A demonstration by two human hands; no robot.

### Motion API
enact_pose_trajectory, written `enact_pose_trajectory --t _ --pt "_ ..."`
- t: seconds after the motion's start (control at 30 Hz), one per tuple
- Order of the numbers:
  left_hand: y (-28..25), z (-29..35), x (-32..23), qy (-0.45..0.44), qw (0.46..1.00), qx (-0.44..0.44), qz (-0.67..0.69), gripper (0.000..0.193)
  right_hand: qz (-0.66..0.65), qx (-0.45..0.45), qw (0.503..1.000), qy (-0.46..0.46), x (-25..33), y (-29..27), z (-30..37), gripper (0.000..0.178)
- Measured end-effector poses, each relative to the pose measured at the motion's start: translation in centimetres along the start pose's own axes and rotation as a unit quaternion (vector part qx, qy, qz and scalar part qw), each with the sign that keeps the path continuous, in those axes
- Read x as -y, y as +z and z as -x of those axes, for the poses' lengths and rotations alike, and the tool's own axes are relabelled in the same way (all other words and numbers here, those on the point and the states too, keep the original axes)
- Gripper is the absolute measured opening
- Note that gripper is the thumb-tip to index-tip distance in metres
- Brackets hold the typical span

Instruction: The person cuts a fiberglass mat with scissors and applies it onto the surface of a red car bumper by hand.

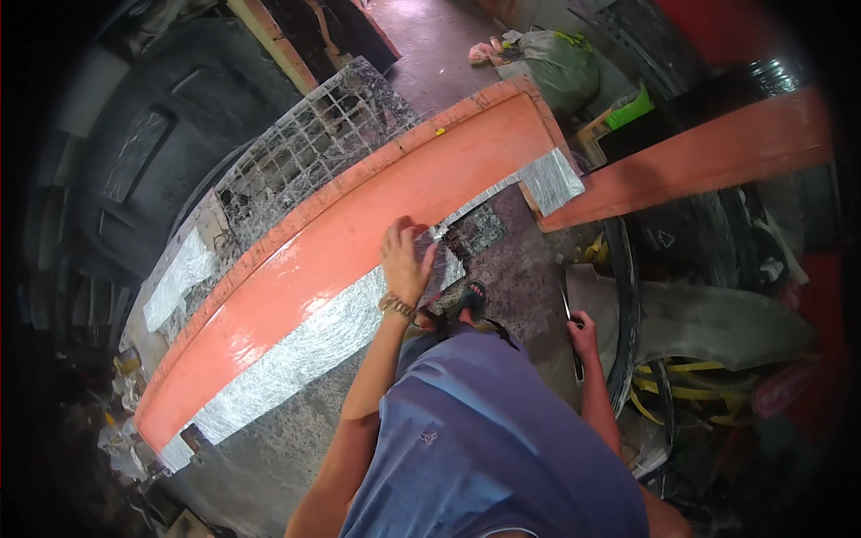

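A long curved orange panel (336,242) lies slantwise before me, glossy on its inner face. Silvery fibre matting (300,345) runs along its near edge, with another patch of matting (554,182) at the far right end. My left hand (406,260) lies on the panel's near edge beside a notch in the matting, fingers extended and slightly bent; a bracelet is on its wrist. Away from the panel on the right, my right hand (583,334) is closed around a slim tool (566,300) with a thin, blade-like end. Its exact kind is hard to make out.
A grimy grid-like support (300,134) stands under and behind the panel. At right are a second orange panel (691,161), a grey curved panel (726,327) and yellow strapping (682,386). A large black moulded part (161,134) stands at left; a full sack (556,72) sits beyond.
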State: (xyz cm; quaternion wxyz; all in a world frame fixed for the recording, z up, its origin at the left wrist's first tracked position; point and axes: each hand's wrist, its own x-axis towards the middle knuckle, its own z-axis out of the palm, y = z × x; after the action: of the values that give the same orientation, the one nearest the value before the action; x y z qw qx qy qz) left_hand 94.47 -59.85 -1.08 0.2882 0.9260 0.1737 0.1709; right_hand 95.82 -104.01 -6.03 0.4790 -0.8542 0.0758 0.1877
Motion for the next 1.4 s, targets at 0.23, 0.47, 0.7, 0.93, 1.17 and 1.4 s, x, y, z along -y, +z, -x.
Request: enact_pose_trajectory --t 0.23,0.47,0.7,0.93,1.17,1.4 --pt "-2.6 1.4 5.3 0.006 0.979 0.107 -0.172 0.082 0.003 -0.006 1.0 0.025 -1.1 -0.9 0.1 0.023" --pt "3.6 -5.0 -2.6 0.137 0.967 0.212 0.022 0.085 -0.017 0.007 0.999 0.05 -0.6 -1.4 -0.9 0.023" --pt "2.5 -0.5 -6.8 0.27 0.948 0.16 0.045 0.057 -0.012 0.016 0.999 0.05 -2.3 -1.6 -1.2 0.024" --pt "0.8 0.8 -1.7 0.019 1.0 -0.014 0.011 0.04 0.006 0.031 0.997 0.067 -1.2 -0.2 -1.0 0.026" --pt "3.8 -2.2 -1.9 -0.062 0.994 -0.056 -0.074 0.072 0.006 0.048 0.997 0.063 -1.3 0.7 -1.4 0.027" --pt "5.0 -2.5 -0.7 -0.085 0.993 -0.031 -0.075 0.084 -0.003 0.044 0.996 0.072 -1.1 0.2 -1.3 0.027"
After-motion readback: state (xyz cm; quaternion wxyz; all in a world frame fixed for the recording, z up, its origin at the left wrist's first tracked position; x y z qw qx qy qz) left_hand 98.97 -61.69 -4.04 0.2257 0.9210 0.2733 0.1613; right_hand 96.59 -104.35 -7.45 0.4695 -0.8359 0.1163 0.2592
